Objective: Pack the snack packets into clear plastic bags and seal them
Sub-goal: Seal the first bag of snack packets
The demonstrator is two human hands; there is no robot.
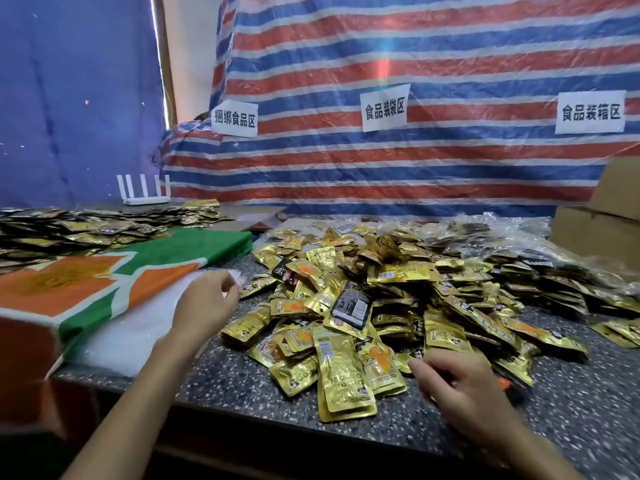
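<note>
A big heap of gold and black snack packets (381,299) covers the middle of the speckled countertop (263,386). A stack of clear plastic bags (138,327) lies flat to the left of the heap, against a green and orange box. My left hand (204,306) reaches over the top corner of that stack, fingers curled at its edge; whether it pinches a bag is unclear. My right hand (457,382) hovers at the near right edge of the heap with loosely curled fingers, holding nothing I can see.
A green and orange box (79,282) sits at the left, with more loose packets (86,226) behind it and a white router (145,199). Filled clear bags (540,258) lie at the back right beside cardboard boxes (599,223). A striped tarp with paper signs hangs behind.
</note>
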